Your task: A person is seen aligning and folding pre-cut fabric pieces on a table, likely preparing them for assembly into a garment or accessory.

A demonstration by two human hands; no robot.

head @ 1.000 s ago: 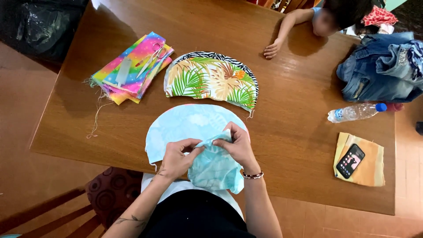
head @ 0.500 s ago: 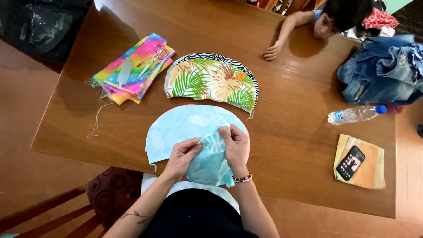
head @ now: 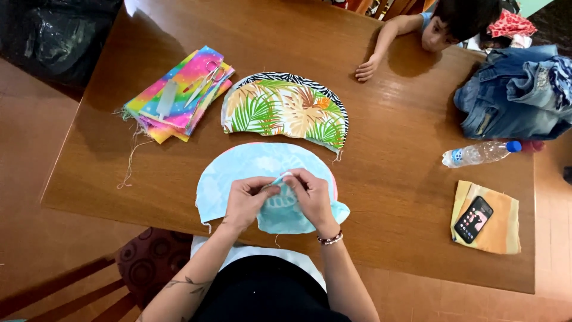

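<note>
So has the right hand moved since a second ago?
Yes. The right hand has slid toward the person, off the middle of the round light-blue fabric to its near edge, judged against the palm-print fabric piece, which stayed put.

The light blue fabric piece is a rounded, dome-shaped cut of cloth with a faint paler pattern, lying flat on the worktop at its near edge, just below the palm-print piece. Its near portion is folded up and bunched into a smaller teal-tinted wad at about the middle of the near edge, with one corner of the cloth sticking out to the right. The left hand and the right hand both pinch this bunched part from either side, fingertips meeting at its top.
</note>
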